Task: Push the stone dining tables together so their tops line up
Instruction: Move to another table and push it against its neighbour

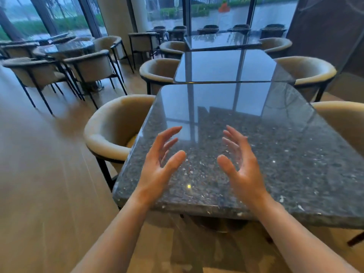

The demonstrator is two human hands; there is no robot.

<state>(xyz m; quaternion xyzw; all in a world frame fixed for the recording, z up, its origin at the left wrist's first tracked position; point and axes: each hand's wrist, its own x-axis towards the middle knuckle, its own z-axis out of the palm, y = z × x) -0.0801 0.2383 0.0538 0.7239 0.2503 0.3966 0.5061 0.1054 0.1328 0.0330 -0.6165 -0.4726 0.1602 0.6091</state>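
Observation:
A dark speckled stone table fills the near middle of the head view, skewed so its far edge sits at a slight angle. Beyond it stands a second stone table, its near edge touching or almost touching the first. A third table lies farther back by the window. My left hand and my right hand hover over the near table's front part, palms facing each other, fingers spread, holding nothing.
Beige tub chairs flank the tables: one at the near left, one at the near right, others farther along both sides. A round table with chairs stands at the left. Wooden floor stretches along the left side.

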